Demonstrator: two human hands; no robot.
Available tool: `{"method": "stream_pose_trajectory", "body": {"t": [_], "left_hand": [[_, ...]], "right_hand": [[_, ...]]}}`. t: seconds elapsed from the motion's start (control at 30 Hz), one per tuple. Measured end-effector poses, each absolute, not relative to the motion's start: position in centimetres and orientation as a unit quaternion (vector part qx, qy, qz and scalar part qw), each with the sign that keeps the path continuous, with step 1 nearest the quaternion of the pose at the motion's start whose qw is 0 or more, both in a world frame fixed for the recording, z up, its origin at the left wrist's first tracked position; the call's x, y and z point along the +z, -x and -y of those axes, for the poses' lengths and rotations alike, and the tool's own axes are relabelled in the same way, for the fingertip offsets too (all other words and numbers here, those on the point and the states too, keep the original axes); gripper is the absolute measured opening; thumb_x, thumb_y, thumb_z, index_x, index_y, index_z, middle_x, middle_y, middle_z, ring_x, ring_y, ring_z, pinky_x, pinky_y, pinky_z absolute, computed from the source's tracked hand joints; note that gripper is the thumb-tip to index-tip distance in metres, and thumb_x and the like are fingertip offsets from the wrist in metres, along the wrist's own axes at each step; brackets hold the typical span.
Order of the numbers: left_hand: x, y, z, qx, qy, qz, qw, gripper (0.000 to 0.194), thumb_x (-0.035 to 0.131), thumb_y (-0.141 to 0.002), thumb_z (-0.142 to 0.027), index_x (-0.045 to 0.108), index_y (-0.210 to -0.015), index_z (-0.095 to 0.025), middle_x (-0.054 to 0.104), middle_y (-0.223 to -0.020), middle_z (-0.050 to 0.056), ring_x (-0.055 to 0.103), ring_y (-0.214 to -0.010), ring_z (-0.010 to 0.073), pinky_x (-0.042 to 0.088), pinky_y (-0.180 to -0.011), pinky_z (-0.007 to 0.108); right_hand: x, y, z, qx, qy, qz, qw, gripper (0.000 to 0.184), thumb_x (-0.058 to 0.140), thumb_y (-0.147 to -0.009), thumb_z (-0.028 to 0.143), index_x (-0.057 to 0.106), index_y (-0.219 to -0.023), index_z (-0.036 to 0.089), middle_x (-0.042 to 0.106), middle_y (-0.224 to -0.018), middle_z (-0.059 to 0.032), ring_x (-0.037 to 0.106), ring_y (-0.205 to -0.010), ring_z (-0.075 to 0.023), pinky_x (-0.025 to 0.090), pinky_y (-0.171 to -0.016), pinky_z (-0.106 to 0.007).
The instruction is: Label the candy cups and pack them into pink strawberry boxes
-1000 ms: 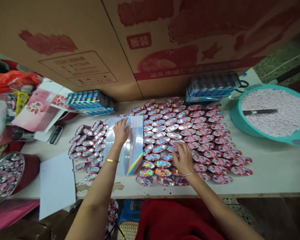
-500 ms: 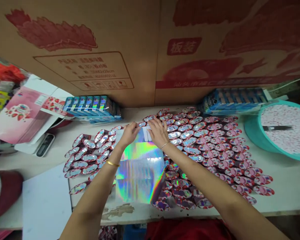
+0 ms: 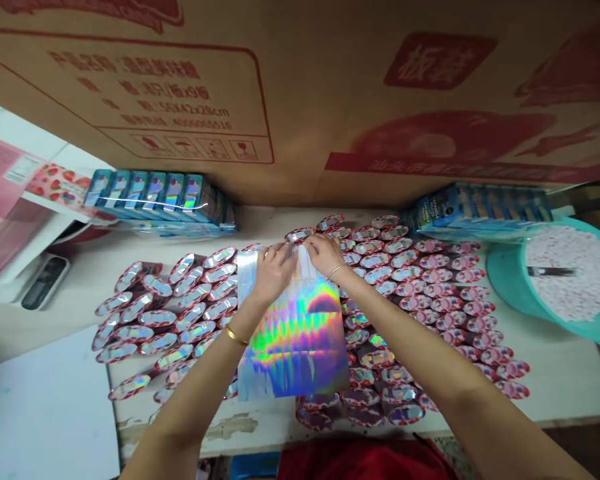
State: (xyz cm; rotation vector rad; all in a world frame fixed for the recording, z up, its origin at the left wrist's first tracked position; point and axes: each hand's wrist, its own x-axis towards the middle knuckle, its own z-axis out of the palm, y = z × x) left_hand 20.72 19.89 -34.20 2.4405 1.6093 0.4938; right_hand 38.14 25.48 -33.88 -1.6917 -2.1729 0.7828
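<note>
A shiny holographic sheet (image 3: 295, 340) lies over rows of small oval-topped red-and-silver packs. My left hand (image 3: 274, 272) rests at its upper edge, fingers curled over it and closed. Beside it, my right hand (image 3: 325, 257) pinches the sheet's upper right corner near a white strip (image 3: 306, 261). The undersides of the fingers are hidden. Silver-topped packs (image 3: 193, 297) spread to the left of the sheet, and pink-topped packs (image 3: 445, 304) stand in rows to the right.
A large cardboard box (image 3: 300, 100) walls off the back. Wrapped blue boxes (image 3: 150, 197) stand left, others (image 3: 480, 210) right. A teal basin (image 3: 510, 280) holds pale small pieces and a dark flat bar. At left are a digital scale (image 3: 45, 280) and a white board (image 3: 55, 407).
My right hand has moved from the packs to the sheet's upper edge, alongside my left. The sheet has shifted slightly right over the packs, and the camera view has moved.
</note>
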Motion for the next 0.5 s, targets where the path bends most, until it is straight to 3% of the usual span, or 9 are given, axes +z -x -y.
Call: {"method": "stream_pose_trajectory", "body": {"t": [0.17,0.23,0.3,0.37,0.5], "left_hand": [[-32.6,-20.7,-15.8,0.239,-0.802,-0.515,0.188,0.015,0.048,-0.095,-0.028,0.062,-0.096,-0.022,0.067,-0.110,0.010,0.059,-0.106,0.0234,0.042,-0.094,0.040],[-31.9,-20.5,-15.9,0.313,-0.748,-0.553,0.191,0.015,0.047,-0.096,-0.030,0.059,-0.101,-0.022,0.066,-0.103,0.009,0.060,-0.099,0.0218,0.044,-0.090,0.038],[-31.7,-20.4,-17.4,0.336,-0.711,-0.597,0.160,0.024,0.048,-0.095,-0.032,0.057,-0.115,-0.021,0.065,-0.108,0.011,0.059,-0.101,0.0233,0.044,-0.090,0.038],[-32.1,-20.6,-19.7,0.270,-0.732,-0.611,0.135,0.038,0.049,-0.094,-0.032,0.052,-0.130,-0.019,0.066,-0.111,0.013,0.058,-0.103,0.0260,0.042,-0.091,0.039],[-33.8,-21.0,-22.7,0.118,-0.800,-0.579,0.106,0.046,0.043,-0.093,-0.021,0.052,-0.138,-0.017,0.070,-0.093,0.013,0.063,-0.093,0.0266,0.041,-0.089,0.039]], "right_hand": [[-34.6,-38.6,-25.5,0.243,0.596,0.755,0.126,0.025,0.046,-0.097,0.024,0.069,-0.090,0.021,0.071,-0.097,-0.0082,0.057,-0.099,-0.0242,0.033,-0.087,-0.037],[-34.8,-38.7,-25.5,0.239,0.595,0.757,0.120,0.025,0.046,-0.098,0.025,0.069,-0.089,0.020,0.070,-0.097,-0.0082,0.056,-0.098,-0.0243,0.031,-0.086,-0.037],[-34.8,-38.7,-25.5,0.240,0.591,0.761,0.118,0.025,0.045,-0.098,0.025,0.068,-0.090,0.020,0.070,-0.097,-0.0079,0.056,-0.098,-0.0240,0.030,-0.086,-0.037],[-34.8,-38.6,-25.5,0.241,0.589,0.763,0.115,0.024,0.045,-0.099,0.026,0.068,-0.092,0.020,0.070,-0.098,-0.0077,0.056,-0.099,-0.0240,0.030,-0.086,-0.037],[-34.6,-38.3,-25.8,0.235,0.593,0.764,0.099,0.023,0.045,-0.099,0.024,0.068,-0.095,0.020,0.070,-0.103,-0.0072,0.056,-0.102,-0.0240,0.031,-0.086,-0.037]]}}
